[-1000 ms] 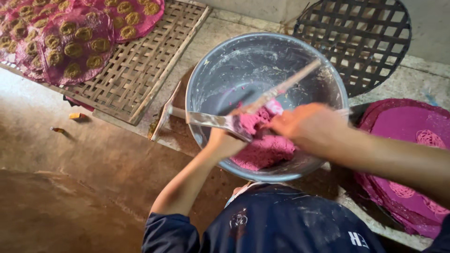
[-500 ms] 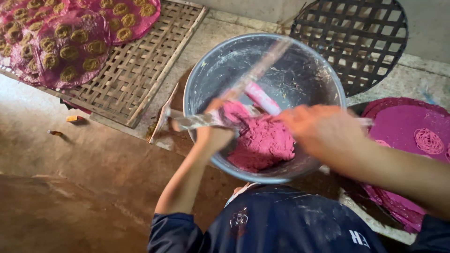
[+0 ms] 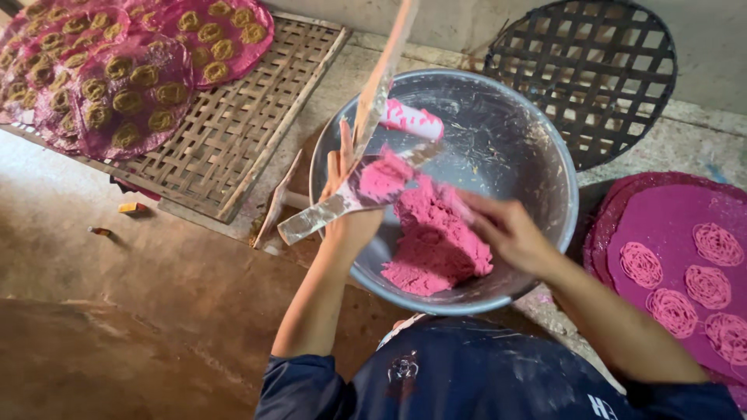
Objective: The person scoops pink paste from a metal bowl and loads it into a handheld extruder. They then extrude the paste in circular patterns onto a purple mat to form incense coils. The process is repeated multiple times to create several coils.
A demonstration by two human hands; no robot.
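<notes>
A large metal bowl (image 3: pixel 545 163) stands on the floor in front of me with a mass of pink dough (image 3: pixel 436 249) in it. My left hand (image 3: pixel 346 210) grips a dough-smeared hinged press tool (image 3: pixel 323 214) over the bowl's left rim. One of its arms points up and away, and a lump of pink dough sits at its middle. My right hand (image 3: pixel 506 229) reaches into the bowl, its fingers dug into the top of the dough mass beside the tool.
A woven bamboo mat (image 3: pixel 233 132) at the left carries pink rounds (image 3: pixel 117 85) topped with brownish coils. A dark round lattice tray (image 3: pixel 591 70) lies behind the bowl. A pink sheet (image 3: pixel 669 225) with pink coils lies at the right. Small scraps lie on the floor.
The tool's upper arm has swung up and open. My right hand left that arm and dropped into the dough. The view has moved closer to the bowl.
</notes>
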